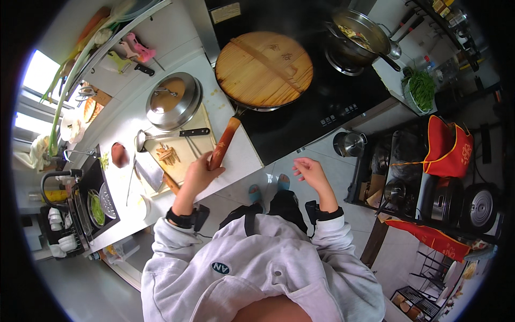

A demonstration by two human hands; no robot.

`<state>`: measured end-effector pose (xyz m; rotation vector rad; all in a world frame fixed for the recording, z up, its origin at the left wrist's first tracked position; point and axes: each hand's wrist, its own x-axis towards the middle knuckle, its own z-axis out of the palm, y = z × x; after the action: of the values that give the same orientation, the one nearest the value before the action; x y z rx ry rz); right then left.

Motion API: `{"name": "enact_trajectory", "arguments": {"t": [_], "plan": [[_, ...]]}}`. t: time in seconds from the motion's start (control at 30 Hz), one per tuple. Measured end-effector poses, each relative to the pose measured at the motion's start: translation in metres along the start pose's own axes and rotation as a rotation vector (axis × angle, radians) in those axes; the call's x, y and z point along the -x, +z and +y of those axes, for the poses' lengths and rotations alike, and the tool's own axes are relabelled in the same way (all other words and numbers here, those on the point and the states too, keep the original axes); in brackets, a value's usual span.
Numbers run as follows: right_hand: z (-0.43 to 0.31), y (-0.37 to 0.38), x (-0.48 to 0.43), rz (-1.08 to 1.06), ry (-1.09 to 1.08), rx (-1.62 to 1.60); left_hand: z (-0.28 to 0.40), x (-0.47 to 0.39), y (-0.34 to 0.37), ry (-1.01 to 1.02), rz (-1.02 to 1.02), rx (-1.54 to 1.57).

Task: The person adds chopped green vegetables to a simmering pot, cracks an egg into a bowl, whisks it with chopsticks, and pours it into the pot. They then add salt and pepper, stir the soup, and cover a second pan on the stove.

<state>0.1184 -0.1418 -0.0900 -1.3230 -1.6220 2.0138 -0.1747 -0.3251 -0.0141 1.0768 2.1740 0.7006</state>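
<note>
My left hand is at the end of the wooden handle of a wok, its fingers and thumb around the grip. A round wooden lid covers the wok, which sits on the left burner of the black glass hob. My right hand hangs in the air before the hob, fingers loosely curled, holding nothing. Left of the handle lies a cutting board with strips of food, a cleaver, a ladle with a black handle and a domed metal lid.
A steaming pot with food stands on the right burner, its handle pointing outward. Greens fill a bowl at the right. The sink is at the left. A rack with cookware stands to my right.
</note>
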Motion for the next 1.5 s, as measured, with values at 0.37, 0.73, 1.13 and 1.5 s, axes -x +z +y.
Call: {"name": "enact_trajectory", "arguments": {"t": [0.37,0.73,1.13,1.5], "plan": [[-0.048,0.077,0.025,-0.176,0.028,-0.271,0.065,0.020,0.032,0.343,-0.326,0.000],[-0.038,-0.011,0.041,-0.026,0.023,-0.327,0.125,-0.142,-0.078,0.541,0.374,-0.269],[-0.006,-0.102,0.019,0.205,0.076,-0.479,0.169,-0.314,-0.020,0.548,-0.044,-0.953],[-0.011,-0.102,-0.008,0.192,0.120,-0.443,0.173,-0.312,-0.020,0.784,0.001,-0.945]]}}
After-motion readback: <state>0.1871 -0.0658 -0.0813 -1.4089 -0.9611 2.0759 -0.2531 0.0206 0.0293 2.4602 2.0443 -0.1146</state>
